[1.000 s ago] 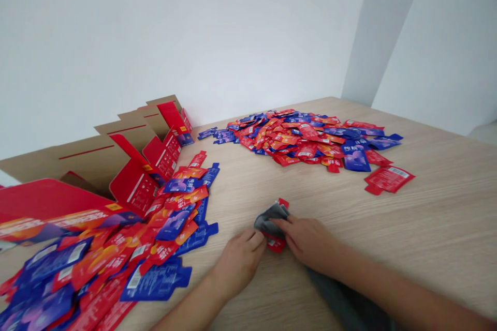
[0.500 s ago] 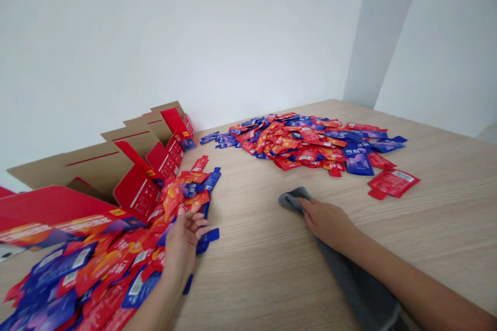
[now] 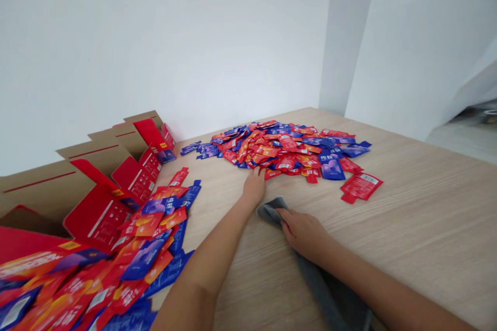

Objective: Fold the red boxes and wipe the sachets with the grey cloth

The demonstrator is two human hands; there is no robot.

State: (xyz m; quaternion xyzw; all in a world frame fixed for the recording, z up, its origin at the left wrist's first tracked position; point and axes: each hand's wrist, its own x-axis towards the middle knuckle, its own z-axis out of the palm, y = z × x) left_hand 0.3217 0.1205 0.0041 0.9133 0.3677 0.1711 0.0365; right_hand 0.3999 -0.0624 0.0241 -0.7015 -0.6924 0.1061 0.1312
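My left hand is stretched out to the near edge of a heap of red and blue sachets. Its fingers look extended and reach the red sachets there; the fingertips are partly hidden. My right hand is closed on a grey cloth, pinching it near one end. The rest of the cloth trails under my right forearm to the bottom of the view. One red sachet lies apart at the right of the heap, its barcode side up.
Open red cardboard boxes with brown insides stand in a row along the left. A second pile of sachets lies in front of them. The wooden table meets a white wall at the back.
My left hand has moved from the left pile of sachets across to the far heap. My right hand still grips the cloth. The view has turned slightly right.
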